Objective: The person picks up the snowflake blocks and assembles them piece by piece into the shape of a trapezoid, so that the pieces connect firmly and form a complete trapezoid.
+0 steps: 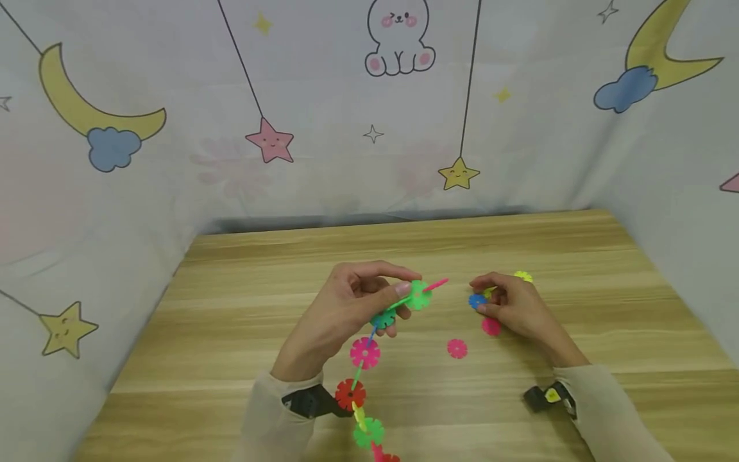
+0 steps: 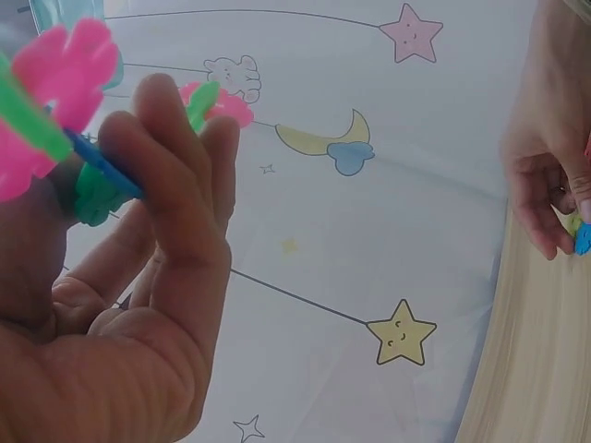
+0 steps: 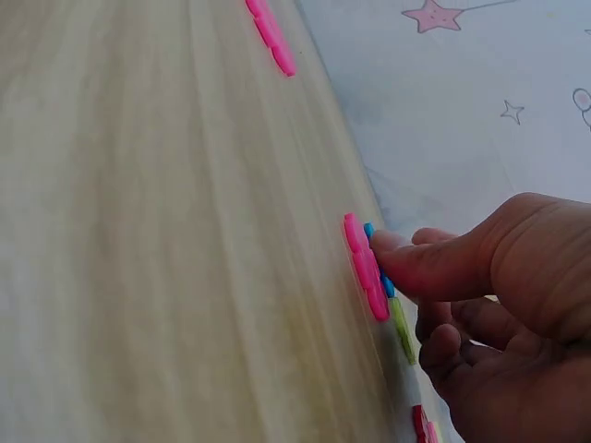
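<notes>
My left hand [image 1: 349, 307] pinches a chain of interlocking flower-shaped plastic discs between thumb and fingers. A green disc [image 1: 419, 296] and an edge-on pink disc [image 1: 437, 284] stick out at its upper end. Below the hand hang a pink disc [image 1: 365, 360], a red disc [image 1: 346, 399] and a green disc [image 1: 369, 436]. The left wrist view shows a blue disc [image 2: 106, 166] edge-on in the chain. At the right, my right hand [image 1: 519, 308] has thumb and forefinger on a blue disc [image 1: 476, 301] low at the tabletop. A pink disc [image 3: 367, 268] lies beside its thumb.
Another pink disc [image 1: 457, 348] lies on the wooden table [image 1: 260, 269] between the hands. Beyond the right hand is a yellow disc [image 1: 523, 276]. A printed cloth [image 1: 335, 186] hangs behind the table. Both wrists wear dark straps.
</notes>
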`<state>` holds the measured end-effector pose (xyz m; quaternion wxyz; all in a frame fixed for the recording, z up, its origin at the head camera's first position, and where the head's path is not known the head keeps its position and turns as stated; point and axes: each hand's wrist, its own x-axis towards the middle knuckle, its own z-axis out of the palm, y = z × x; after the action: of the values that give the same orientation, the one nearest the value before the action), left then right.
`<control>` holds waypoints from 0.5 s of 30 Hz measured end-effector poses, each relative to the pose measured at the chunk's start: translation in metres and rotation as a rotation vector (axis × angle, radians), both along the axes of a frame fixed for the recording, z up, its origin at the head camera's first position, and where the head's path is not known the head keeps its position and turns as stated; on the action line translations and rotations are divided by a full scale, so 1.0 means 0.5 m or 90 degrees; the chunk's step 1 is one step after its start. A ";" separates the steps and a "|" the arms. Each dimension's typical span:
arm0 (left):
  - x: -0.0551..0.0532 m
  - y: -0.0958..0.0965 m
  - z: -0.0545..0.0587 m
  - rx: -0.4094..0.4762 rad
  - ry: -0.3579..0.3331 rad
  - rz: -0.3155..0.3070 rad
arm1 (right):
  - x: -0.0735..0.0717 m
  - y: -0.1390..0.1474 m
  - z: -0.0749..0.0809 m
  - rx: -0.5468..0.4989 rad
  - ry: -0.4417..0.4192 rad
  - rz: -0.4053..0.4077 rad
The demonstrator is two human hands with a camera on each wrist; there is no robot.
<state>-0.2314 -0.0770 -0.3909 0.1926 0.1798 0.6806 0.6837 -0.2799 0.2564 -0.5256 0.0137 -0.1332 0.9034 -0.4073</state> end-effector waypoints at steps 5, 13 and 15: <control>-0.001 0.000 0.001 -0.003 -0.001 0.003 | -0.003 -0.008 0.001 0.046 0.030 0.009; -0.001 0.000 0.002 0.000 0.008 -0.005 | 0.007 -0.020 0.014 -0.014 0.023 -0.006; -0.002 0.001 0.002 -0.002 0.008 -0.005 | 0.011 -0.024 0.019 -0.037 0.030 -0.014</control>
<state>-0.2325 -0.0764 -0.3899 0.1913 0.1861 0.6819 0.6810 -0.2745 0.2446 -0.5160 -0.0163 -0.1329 0.8926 -0.4305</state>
